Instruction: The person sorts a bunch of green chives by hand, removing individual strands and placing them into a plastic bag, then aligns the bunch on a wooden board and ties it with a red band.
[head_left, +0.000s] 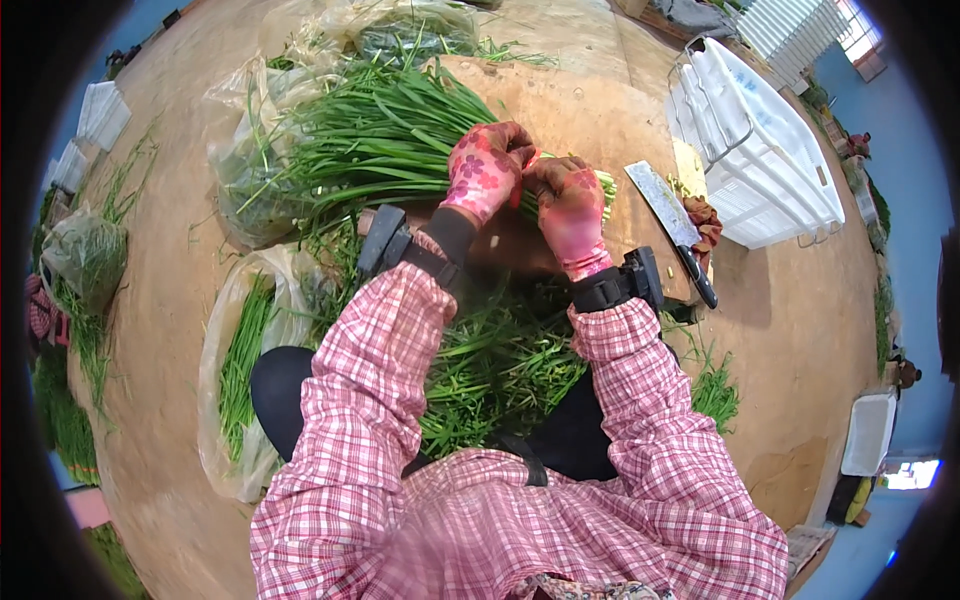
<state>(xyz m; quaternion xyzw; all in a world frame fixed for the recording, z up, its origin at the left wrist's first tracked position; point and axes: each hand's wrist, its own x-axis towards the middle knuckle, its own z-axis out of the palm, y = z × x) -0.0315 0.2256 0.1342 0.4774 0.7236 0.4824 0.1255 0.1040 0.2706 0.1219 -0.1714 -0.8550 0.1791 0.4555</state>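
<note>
A thick bundle of garlic chives (390, 127) lies across a wooden board (585, 105), leaves to the left and pale cut ends (607, 187) to the right. Around the stems near those ends is a red tie (516, 196). My left hand (484, 169), in a pink floral glove with soiled fingertips, pinches the tie on top of the bundle. Close beside it, my right hand (571, 201), gloved alike, has its fingers curled at the tie over the stems; its exact grip is partly hidden. A cleaver (664, 206) with a black handle rests on the board's right side.
A crumpled brown cloth (703, 225) lies by the cleaver. Stacked white plastic crates (757, 150) stand at the right. Clear plastic bags (255, 157) sit at the left, one bag (214, 420) holding chives. Loose trimmings (502, 367) are heaped between my legs.
</note>
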